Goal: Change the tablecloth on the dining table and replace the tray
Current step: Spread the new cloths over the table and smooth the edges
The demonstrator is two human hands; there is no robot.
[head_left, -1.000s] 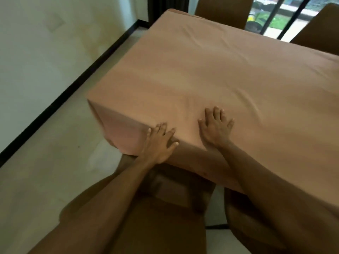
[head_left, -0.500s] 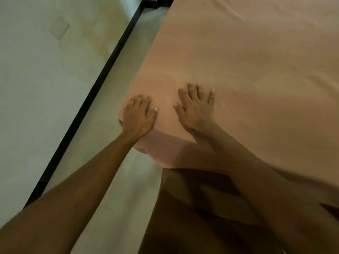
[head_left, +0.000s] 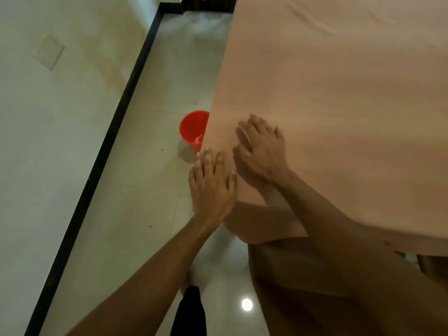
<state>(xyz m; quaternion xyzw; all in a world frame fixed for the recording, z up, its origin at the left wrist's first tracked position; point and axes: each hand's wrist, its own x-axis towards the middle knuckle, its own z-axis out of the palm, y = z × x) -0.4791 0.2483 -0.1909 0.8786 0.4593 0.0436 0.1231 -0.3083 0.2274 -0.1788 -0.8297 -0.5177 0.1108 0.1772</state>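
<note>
- peach-pink cloth point(head_left: 339, 98) covers the whole counter top you can see, smooth but for faint creases toward the far edge, and it drapes over the near corner and down the side facing you.
- your left hand point(head_left: 212, 187) lies flat on the cloth right at the near left corner of the counter, fingers straight and together, palm down; its grip is released, nothing pinched or held.
- your right hand point(head_left: 263, 149) lies just beside it, a little further onto the top, fingers spread and flat against the fabric; it looks slightly blurred, and its grip is also released.
- the two hands are close, the left thumb nearly meeting the heel of the right hand; you cannot tell if they actually touch.
- both forearms reach in from the bottom of the view, the right one crossing over the hanging front fold of the cloth.
- a red plastic bucket point(head_left: 192, 129) stands on the floor just past the left edge of the counter, partly hidden behind the hanging cloth.
- the floor point(head_left: 135, 202) is pale glossy tile with a bright round reflection near the bottom of the view.
- a black skirting strip point(head_left: 101, 154) runs along the foot of the white wall point(head_left: 48, 141) on your left.
- a brown chair point(head_left: 291, 287) sits tucked below the near edge of the counter, under your right arm.
</note>
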